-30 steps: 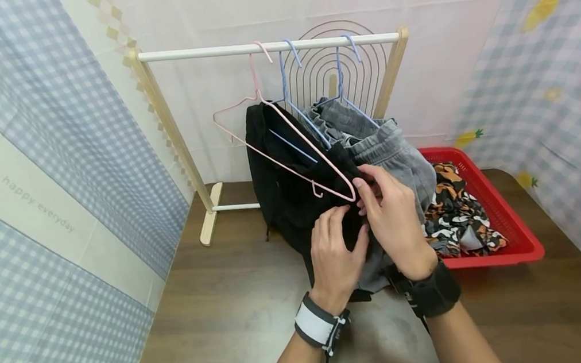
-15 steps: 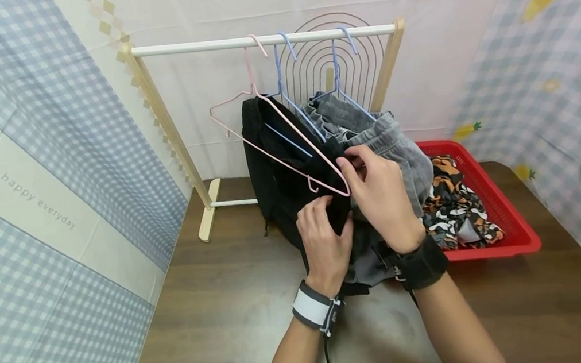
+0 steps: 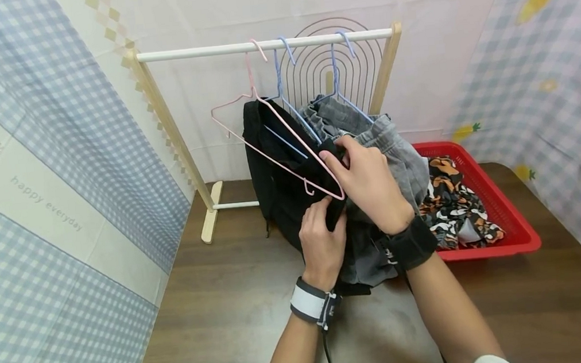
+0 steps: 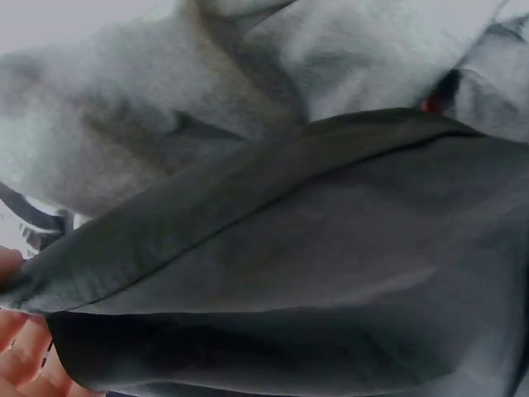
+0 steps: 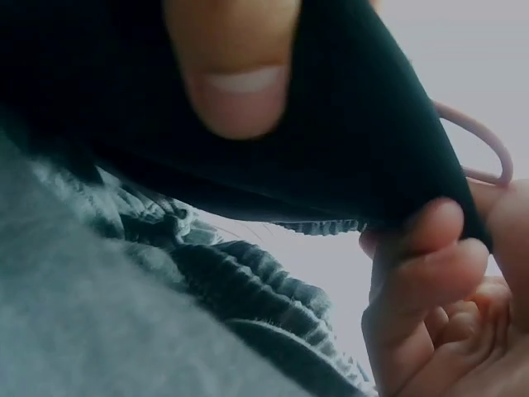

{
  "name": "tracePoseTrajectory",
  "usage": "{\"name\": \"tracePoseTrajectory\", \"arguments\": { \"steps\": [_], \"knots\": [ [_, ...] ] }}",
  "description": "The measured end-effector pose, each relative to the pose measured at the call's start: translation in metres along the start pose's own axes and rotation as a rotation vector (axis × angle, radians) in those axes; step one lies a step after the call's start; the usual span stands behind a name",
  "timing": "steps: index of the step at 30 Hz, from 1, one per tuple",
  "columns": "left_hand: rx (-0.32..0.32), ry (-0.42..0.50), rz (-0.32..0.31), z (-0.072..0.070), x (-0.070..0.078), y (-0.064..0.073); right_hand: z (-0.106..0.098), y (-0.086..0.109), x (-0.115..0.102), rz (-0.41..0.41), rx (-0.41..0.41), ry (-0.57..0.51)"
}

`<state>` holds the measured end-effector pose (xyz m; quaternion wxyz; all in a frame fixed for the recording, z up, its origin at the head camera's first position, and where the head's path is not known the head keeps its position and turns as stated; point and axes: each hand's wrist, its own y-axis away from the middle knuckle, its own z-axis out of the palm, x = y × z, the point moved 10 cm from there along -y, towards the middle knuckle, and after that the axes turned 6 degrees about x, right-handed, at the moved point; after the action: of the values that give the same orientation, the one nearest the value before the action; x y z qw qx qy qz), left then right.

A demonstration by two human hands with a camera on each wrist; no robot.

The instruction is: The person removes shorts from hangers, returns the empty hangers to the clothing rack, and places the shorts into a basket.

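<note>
Black pants (image 3: 287, 205) hang in front of the rack, their waist opening facing me. A blue hanger (image 3: 287, 141) runs inside the opening. A bare pink hanger (image 3: 245, 141) hangs in front, its lower right corner beside my hands. My left hand (image 3: 322, 245) pinches the black cloth just below that corner. Higher up, my right hand (image 3: 365, 183) grips the waistband at its right end, thumb in front. In the right wrist view a thumb (image 5: 240, 99) presses the black cloth, while curled fingers pinch its edge at the right. The left wrist view shows a cloth edge (image 4: 273, 182) stretched taut.
Grey jeans (image 3: 396, 143) hang on another blue hanger (image 3: 354, 107) behind my right hand. The rack has a white rail (image 3: 196, 52) and wooden legs. A red basket (image 3: 526, 238) with patterned cloth (image 3: 460, 218) stands at the right on the wooden table (image 3: 219, 314).
My right hand has shifted left and upward along the waistband. My left hand has moved slightly left with the cloth, and the pink hanger's lower corner has drifted left too.
</note>
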<state>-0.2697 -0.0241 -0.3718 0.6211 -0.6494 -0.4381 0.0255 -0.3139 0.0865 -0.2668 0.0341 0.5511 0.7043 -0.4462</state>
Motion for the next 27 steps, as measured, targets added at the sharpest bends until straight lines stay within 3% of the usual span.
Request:
{"name": "tracePoseTrajectory", "arguments": {
  "steps": [7,18,27],
  "knots": [
    [-0.008,0.191,-0.084,0.001,0.0,-0.007,0.007,-0.003,-0.006,-0.027,-0.053,0.061],
    [-0.061,0.563,-0.288,0.016,-0.001,-0.004,-0.001,-0.004,-0.012,-0.087,0.076,0.002],
    [-0.088,0.679,-0.374,0.026,0.003,0.005,-0.002,-0.001,-0.01,-0.1,0.14,-0.025]
  ]
}}
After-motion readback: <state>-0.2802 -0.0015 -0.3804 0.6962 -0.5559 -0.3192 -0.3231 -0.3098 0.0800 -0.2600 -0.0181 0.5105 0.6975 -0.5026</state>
